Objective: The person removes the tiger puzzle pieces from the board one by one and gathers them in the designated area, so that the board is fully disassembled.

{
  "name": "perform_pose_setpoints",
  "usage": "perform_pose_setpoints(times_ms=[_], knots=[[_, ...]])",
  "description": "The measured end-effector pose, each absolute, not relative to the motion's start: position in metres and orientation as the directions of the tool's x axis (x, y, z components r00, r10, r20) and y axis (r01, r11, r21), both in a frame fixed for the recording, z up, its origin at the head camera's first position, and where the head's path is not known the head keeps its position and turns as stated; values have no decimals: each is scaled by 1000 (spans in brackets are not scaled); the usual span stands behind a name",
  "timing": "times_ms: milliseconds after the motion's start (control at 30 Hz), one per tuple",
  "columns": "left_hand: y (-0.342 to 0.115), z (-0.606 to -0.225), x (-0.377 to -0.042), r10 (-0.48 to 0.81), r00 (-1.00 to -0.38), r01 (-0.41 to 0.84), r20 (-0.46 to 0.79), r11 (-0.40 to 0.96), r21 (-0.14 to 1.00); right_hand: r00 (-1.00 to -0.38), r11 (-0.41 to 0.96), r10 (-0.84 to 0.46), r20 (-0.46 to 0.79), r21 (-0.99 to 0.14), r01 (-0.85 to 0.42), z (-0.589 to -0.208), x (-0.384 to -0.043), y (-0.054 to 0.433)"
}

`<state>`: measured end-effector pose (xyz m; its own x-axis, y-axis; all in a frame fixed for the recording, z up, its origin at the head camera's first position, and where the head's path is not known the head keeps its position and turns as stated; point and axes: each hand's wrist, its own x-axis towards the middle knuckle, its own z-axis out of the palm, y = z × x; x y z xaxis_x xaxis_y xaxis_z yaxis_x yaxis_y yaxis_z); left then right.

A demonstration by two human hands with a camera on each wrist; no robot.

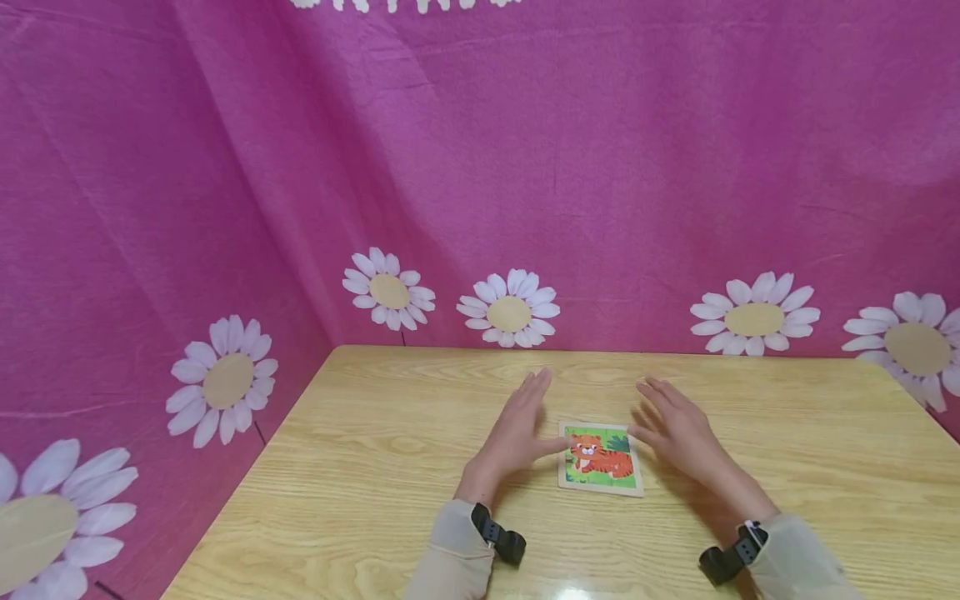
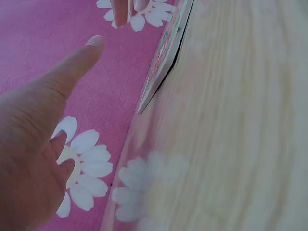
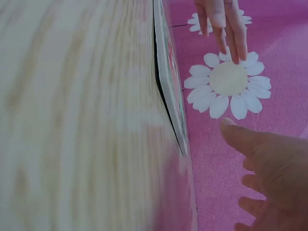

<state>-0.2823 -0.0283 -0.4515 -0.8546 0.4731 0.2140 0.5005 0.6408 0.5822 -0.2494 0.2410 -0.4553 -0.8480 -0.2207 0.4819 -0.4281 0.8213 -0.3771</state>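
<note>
A small square puzzle board (image 1: 600, 458) with an orange tiger on a green ground lies flat on the wooden table. My left hand (image 1: 512, 433) is at its left side, fingers straight, the thumb reaching over the board's left edge in the head view. On the other side my right hand (image 1: 678, 433) has its fingers extended and its thumb pointing at the board's upper right corner. Both hands hold nothing. Each wrist view shows the board's edge (image 2: 161, 72) low on the table, with the thumb (image 3: 245, 137) raised above the tabletop.
The light wood table (image 1: 360, 467) meets a pink cloth (image 1: 600, 167) with large white daisies at its back and left. A black wrist camera (image 1: 498, 536) is strapped to the left wrist, and another (image 1: 731, 557) to the right.
</note>
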Motion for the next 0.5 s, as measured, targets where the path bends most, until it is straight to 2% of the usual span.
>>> perform_pose_setpoints(times_ms=[200,500], knots=[[-24,-456,-280,514,-836,514,190,615,598,-887,787,-239,394,-457,-415,-457,-247,236],[-17,-458,-276,552,-823,522,137,637,568,-885,749,-278,373,-492,-443,-462,-247,232]])
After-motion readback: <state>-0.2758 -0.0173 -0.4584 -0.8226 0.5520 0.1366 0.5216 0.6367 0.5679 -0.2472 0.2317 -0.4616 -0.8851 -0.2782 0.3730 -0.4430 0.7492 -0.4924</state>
